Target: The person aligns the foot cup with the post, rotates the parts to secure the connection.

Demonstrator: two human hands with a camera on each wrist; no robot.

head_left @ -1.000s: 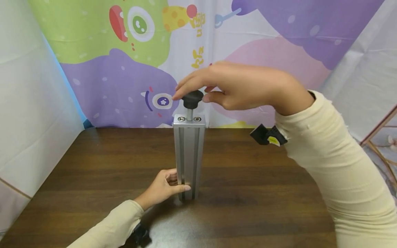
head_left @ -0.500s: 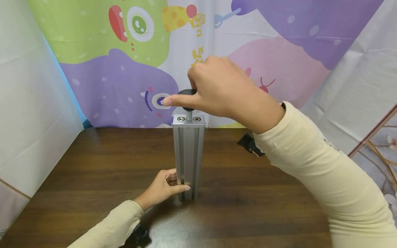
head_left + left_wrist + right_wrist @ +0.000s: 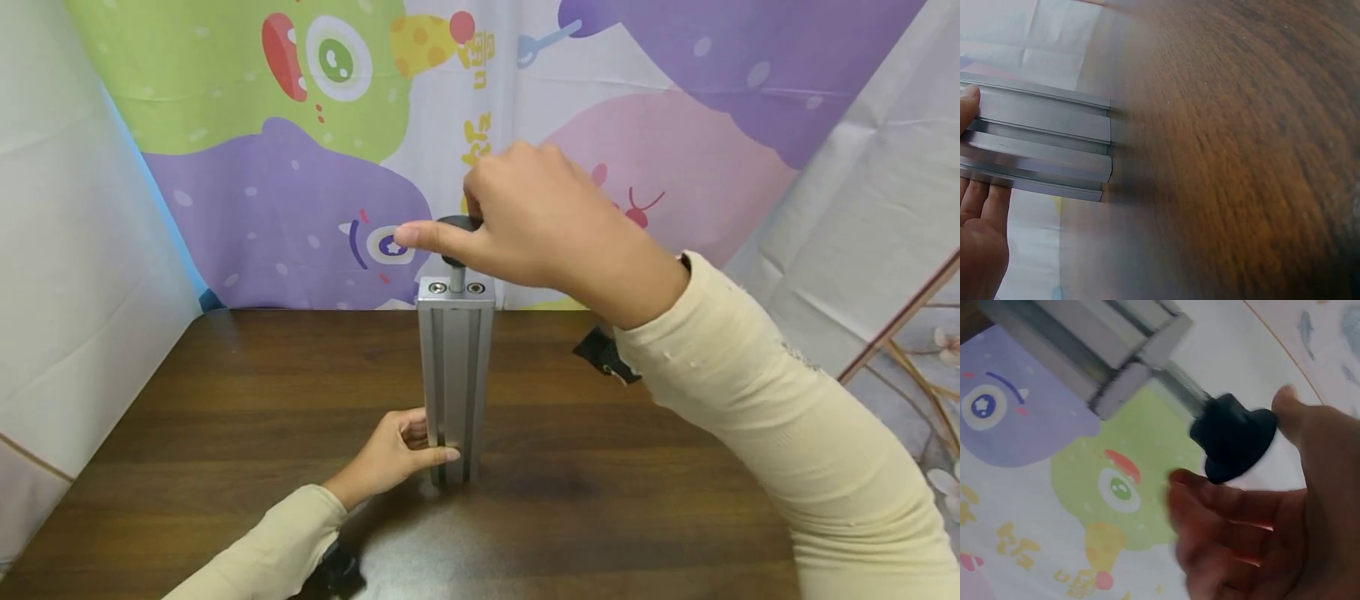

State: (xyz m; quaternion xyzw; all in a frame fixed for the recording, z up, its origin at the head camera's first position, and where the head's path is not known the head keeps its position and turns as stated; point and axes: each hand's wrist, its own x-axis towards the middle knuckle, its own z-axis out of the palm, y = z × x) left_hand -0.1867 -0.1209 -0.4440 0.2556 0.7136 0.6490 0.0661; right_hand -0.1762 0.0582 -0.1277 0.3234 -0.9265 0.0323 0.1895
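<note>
An aluminium profile [image 3: 456, 375] stands upright on the wooden table, its long grooves facing me. From its top end plate a metal threaded rod [image 3: 1179, 389] rises, with a black knob [image 3: 1232, 437] on its end. Low on the profile, my left hand [image 3: 390, 457] grips it, thumb across the front face and fingers at the side and behind. My right hand [image 3: 540, 217] is at the knob, thumb against its rim and curled fingers at the other side; the back of this hand hides part of the knob in the head view.
The brown wooden table [image 3: 225, 400] surrounds the profile's foot. Behind it hangs a cartoon-printed curtain [image 3: 300, 200], with white fabric [image 3: 45, 208] along the left side. A black wrist strap piece [image 3: 606, 354] hangs under the right sleeve.
My right hand has turned from reaching flat over the knob to knuckles up, its thumb now pointing left across the knob. The left hand and profile stay put.
</note>
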